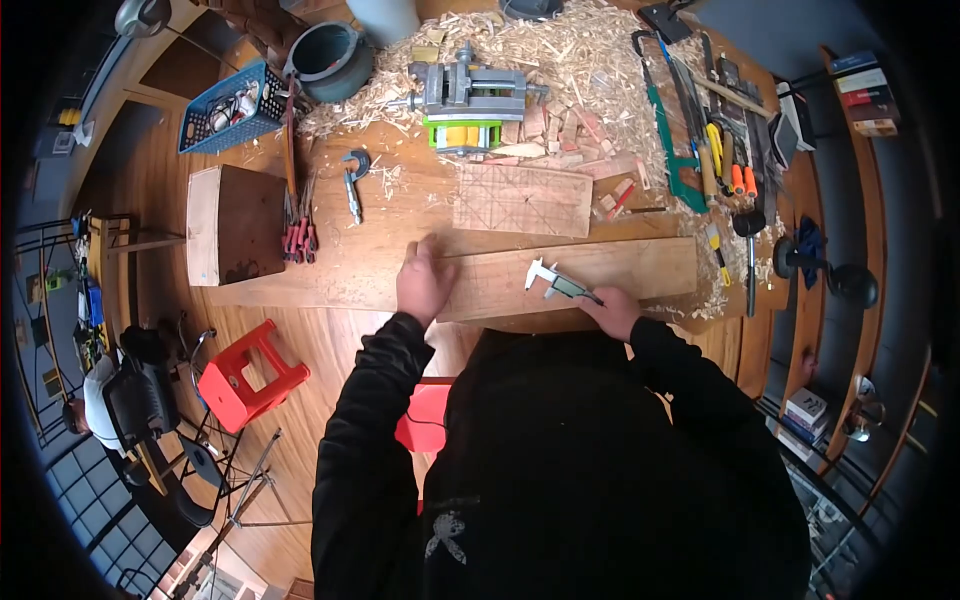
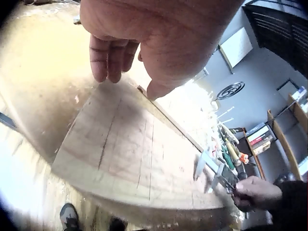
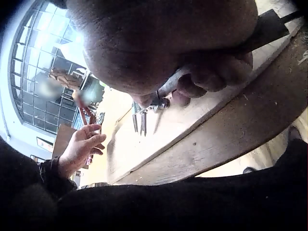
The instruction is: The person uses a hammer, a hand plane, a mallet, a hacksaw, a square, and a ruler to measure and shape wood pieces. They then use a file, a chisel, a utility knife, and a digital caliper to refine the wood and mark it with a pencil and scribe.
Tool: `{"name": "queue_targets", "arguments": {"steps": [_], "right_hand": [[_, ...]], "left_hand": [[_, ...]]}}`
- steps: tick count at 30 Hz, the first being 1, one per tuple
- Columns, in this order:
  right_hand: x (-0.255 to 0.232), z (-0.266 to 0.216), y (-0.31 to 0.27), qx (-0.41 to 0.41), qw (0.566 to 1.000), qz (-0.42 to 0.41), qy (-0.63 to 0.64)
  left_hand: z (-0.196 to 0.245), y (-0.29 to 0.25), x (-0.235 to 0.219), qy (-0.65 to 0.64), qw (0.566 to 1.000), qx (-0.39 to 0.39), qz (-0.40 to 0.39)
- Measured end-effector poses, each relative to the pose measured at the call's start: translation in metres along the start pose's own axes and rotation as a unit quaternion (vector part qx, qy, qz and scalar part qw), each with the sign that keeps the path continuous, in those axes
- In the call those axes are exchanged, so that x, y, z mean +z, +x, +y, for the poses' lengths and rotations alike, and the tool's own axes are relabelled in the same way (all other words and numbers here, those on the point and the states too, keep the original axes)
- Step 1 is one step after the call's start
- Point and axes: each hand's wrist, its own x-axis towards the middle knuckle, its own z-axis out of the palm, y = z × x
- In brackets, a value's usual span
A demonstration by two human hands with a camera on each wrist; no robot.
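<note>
A long, flat wooden board [image 1: 645,268] lies along the front edge of the workbench, with pencil lines across it in the left wrist view. My right hand [image 1: 613,313] grips a digital caliper [image 1: 565,286] by its beam, with the jaws pointing left over the board. In the right wrist view the fingers curl round the caliper's beam [image 3: 168,85]. At the board's left end is my left hand [image 1: 424,283], its fingers extended and holding nothing. The left wrist view shows its fingertips [image 2: 114,76] right at the board's end.
Behind the board lies a shorter wooden piece [image 1: 522,200] with drawn lines. A metal vise [image 1: 470,100] stands among wood shavings and offcuts. A micrometer [image 1: 353,190], red-handled tools [image 1: 300,240] and a wooden block [image 1: 235,225] are left; saws and chisels [image 1: 710,160] are right.
</note>
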Motion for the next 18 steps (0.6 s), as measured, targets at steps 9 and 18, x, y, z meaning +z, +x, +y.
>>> {"name": "queue_targets", "arguments": {"steps": [9,18], "right_hand": [[-0.005,0.002,-0.038,0.078,0.996,0.032,0.019],[-0.010,0.022,-0.065,0.112,0.985,0.080,0.108]], "left_hand": [[0.047,0.101,0.016,0.079,0.996,0.043,-0.015],[0.045,0.127,0.029,-0.042,0.999,0.022,-0.010]]}}
